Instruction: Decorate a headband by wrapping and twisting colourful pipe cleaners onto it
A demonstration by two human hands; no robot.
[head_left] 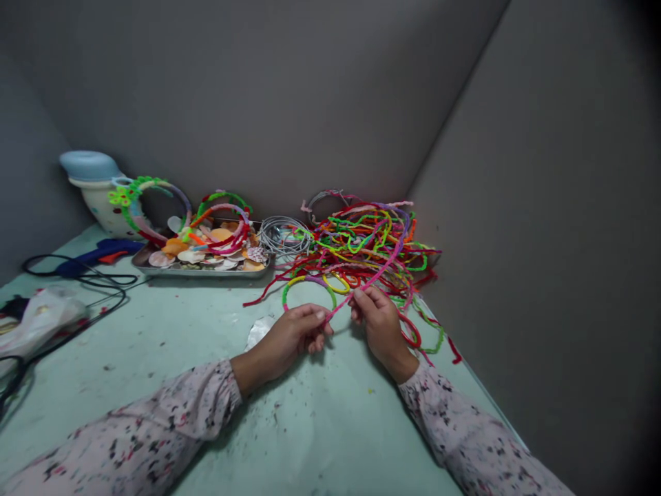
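Observation:
My left hand and my right hand pinch a long pink chenille stem near the front of the heap. From my right hand it rises into a tangled pile of multicoloured chenille stems. A green and purple chenille hoop lies just beyond my left hand. Smaller yellow and red loops sit near my right hand. A crumpled scrap of foil lies by my left wrist.
A metal tray holds seashells and chenille-wrapped hoops. Beside it are a coil of grey wire, a blue glue gun with a black cord, a plastic bag and a white container. Grey walls bound the pale green table.

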